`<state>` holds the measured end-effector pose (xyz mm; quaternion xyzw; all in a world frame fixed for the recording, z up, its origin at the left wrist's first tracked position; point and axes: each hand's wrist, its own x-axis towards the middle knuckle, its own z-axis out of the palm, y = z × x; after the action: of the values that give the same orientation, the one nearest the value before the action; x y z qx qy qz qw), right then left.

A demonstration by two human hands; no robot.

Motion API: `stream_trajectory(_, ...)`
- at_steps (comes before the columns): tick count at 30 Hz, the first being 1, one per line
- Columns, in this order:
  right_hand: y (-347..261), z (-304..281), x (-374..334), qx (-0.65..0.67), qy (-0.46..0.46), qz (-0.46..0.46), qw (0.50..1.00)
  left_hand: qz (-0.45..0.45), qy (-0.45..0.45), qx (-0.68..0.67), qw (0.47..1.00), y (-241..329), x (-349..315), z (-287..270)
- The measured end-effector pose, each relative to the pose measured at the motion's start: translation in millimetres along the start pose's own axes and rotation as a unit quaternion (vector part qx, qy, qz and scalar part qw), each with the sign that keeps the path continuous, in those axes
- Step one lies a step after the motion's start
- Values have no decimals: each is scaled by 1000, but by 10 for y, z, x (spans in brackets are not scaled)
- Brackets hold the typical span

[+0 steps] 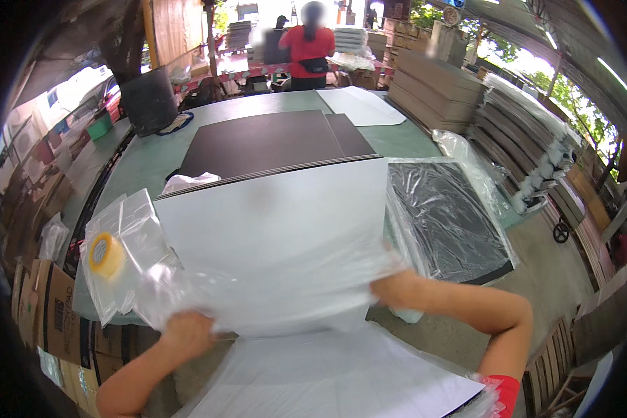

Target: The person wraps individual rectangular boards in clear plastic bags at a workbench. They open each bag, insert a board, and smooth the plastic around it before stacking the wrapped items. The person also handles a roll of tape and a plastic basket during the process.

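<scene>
A clear plastic bag (285, 299) stretches across the lower part of a large white sheet (272, 202), which leans over the near edge of the table. My left hand (190, 331) is closed on the bag's left side. At its right side my right hand (396, 282) grips the plastic, somewhat blurred by motion, with its fingertips partly hidden. Closer to me, another white sheet (327, 376) lies in clear plastic below both hands. Dark brown sheets (265, 139) lie stacked just beyond the white sheet.
Left on the green table (216, 115), a tape roll (106, 255) rests on clear plastic bags. To the right lies a plastic-wrapped dark panel (446, 216). Stacked brown boards (435, 87) and wrapped bundles (515, 132) stand beyond. A person in red (306, 49) stands at the back.
</scene>
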<state>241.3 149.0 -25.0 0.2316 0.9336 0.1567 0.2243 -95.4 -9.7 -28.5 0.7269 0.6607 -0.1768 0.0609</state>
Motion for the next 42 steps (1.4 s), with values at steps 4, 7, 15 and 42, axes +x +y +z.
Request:
stream_trajectory(4, -247, -769, -174, 368, -128, -158, 907, -6, -85, 112, 990, -183, -68, 875)
stream_trajectory(7, 420, -792, -116, 442, 328, 98, 829, 53, -97, -93, 989, -4, -267, 930)
stream_trajectory(15, 765, -655, 120, 263, 565, 252, 740, -272, 555, -340, 709, -1250, -15, -138)
stream_trajectory(42, -1076, 2372, 188, 921, 10, 189, 340, -142, -147, -445, 872, -45, 188, 2097)
